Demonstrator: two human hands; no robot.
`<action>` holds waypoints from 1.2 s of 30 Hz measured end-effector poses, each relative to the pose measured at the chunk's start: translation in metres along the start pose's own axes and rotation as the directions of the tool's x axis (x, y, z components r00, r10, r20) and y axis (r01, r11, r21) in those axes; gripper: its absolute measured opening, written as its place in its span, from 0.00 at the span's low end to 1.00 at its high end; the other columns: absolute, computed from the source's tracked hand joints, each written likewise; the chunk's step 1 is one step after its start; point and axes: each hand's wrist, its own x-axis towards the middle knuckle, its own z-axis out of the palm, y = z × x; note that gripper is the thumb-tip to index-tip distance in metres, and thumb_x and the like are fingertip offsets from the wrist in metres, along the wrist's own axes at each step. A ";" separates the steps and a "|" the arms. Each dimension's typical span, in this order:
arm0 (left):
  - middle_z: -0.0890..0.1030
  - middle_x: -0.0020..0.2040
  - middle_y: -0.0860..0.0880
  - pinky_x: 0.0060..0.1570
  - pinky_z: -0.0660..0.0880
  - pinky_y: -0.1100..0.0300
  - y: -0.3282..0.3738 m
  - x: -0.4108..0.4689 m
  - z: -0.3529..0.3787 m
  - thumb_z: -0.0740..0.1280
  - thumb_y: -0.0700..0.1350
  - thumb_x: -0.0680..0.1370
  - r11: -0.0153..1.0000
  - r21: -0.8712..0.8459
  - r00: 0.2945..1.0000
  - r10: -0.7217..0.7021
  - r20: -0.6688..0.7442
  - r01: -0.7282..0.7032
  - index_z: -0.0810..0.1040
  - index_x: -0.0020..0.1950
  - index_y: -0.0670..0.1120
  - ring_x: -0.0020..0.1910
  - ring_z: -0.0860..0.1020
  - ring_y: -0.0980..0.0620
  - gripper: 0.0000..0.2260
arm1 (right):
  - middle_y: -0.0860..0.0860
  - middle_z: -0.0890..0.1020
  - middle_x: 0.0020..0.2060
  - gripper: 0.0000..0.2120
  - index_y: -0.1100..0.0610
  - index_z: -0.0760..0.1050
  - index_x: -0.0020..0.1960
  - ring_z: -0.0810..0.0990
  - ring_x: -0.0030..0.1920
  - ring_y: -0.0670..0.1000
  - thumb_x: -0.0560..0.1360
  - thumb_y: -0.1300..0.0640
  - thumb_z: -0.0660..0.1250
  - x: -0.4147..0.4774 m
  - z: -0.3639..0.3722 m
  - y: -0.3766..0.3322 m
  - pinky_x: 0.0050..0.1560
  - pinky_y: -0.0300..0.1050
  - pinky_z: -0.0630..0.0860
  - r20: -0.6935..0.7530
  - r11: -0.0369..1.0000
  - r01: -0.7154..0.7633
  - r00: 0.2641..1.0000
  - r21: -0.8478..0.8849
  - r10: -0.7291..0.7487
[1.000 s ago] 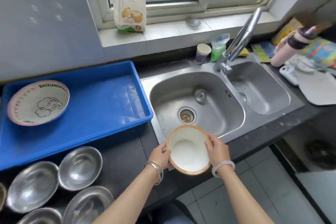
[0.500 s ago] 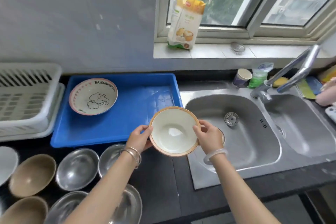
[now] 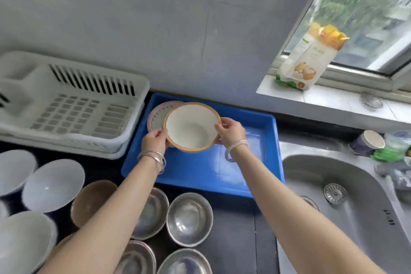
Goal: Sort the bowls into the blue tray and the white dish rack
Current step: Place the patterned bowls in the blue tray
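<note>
Left hand: The left hand (image 3: 155,142) pinched the left edge of the white bowl with the orange rim (image 3: 191,126), thumb on top.
Right hand: The right hand (image 3: 231,131) pinched the right edge of the same bowl.
Bowl: It was held open side up, over the back left part of the blue tray (image 3: 233,169). I could not tell if it touched the tray.
Pink bowl: A pink patterned bowl (image 3: 156,115) sat in the tray's back left corner, partly hidden behind the held bowl.
Rack: The white dish rack (image 3: 73,104) stood just left of the tray, with nothing in it.
Other bowls: Shiny metal bowls (image 3: 189,218), a brown bowl (image 3: 91,200) and white bowls (image 3: 52,184) waited on the dark counter (image 3: 233,240) near the person.
Sink: The steel sink (image 3: 347,196) was to the right.
</note>
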 end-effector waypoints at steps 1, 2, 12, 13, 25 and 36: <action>0.78 0.46 0.43 0.58 0.75 0.46 0.002 0.010 -0.002 0.62 0.42 0.77 0.999 0.029 1.000 0.017 -0.018 -0.016 0.79 0.47 0.42 0.48 0.76 0.45 0.07 | 0.49 0.81 0.38 0.10 0.57 0.79 0.53 0.80 0.32 0.49 0.73 0.60 0.63 0.009 0.010 -0.004 0.42 0.52 0.83 0.009 1.000 -0.008 1.000 -0.005 0.008; 0.78 0.47 0.43 0.60 0.74 0.44 0.004 0.018 -0.004 0.61 0.43 0.78 0.998 0.049 0.999 0.030 -0.030 -0.029 0.79 0.48 0.42 0.49 0.75 0.45 0.08 | 0.50 0.81 0.38 0.10 0.57 0.79 0.51 0.80 0.33 0.51 0.73 0.60 0.62 0.017 0.020 -0.007 0.43 0.53 0.83 0.014 1.000 -0.015 1.000 -0.014 0.015; 0.80 0.57 0.39 0.48 0.69 0.57 0.006 0.063 -0.006 0.57 0.42 0.80 0.979 0.201 0.997 0.032 -0.067 -0.018 0.77 0.58 0.39 0.54 0.77 0.41 0.13 | 0.54 0.80 0.37 0.12 0.57 0.80 0.49 0.80 0.42 0.59 0.73 0.61 0.58 0.059 0.072 -0.008 0.46 0.51 0.80 -0.006 0.973 -0.044 0.999 -0.226 0.044; 0.80 0.58 0.40 0.49 0.69 0.57 0.005 0.066 -0.007 0.57 0.41 0.80 0.978 0.207 0.998 0.029 -0.063 -0.015 0.77 0.58 0.39 0.53 0.77 0.41 0.13 | 0.53 0.80 0.38 0.13 0.57 0.80 0.50 0.79 0.41 0.57 0.73 0.61 0.58 0.061 0.075 -0.007 0.43 0.48 0.78 -0.002 0.970 -0.038 0.999 -0.242 0.038; 0.79 0.60 0.42 0.62 0.72 0.49 0.002 0.076 -0.011 0.58 0.39 0.79 0.993 0.117 0.999 -0.001 -0.043 0.006 0.76 0.63 0.43 0.58 0.76 0.41 0.14 | 0.54 0.79 0.60 0.19 0.54 0.69 0.67 0.79 0.52 0.56 0.77 0.58 0.59 0.057 0.083 -0.001 0.51 0.49 0.77 0.002 0.976 -0.037 0.999 -0.215 0.038; 0.77 0.61 0.42 0.60 0.71 0.60 -0.012 0.034 -0.020 0.61 0.39 0.78 0.994 -0.105 0.999 -0.043 0.004 0.043 0.70 0.68 0.41 0.58 0.76 0.48 0.18 | 0.52 0.75 0.65 0.22 0.53 0.63 0.71 0.75 0.61 0.55 0.78 0.56 0.58 0.029 0.060 -0.005 0.60 0.48 0.72 0.068 0.997 -0.065 0.995 -0.035 0.068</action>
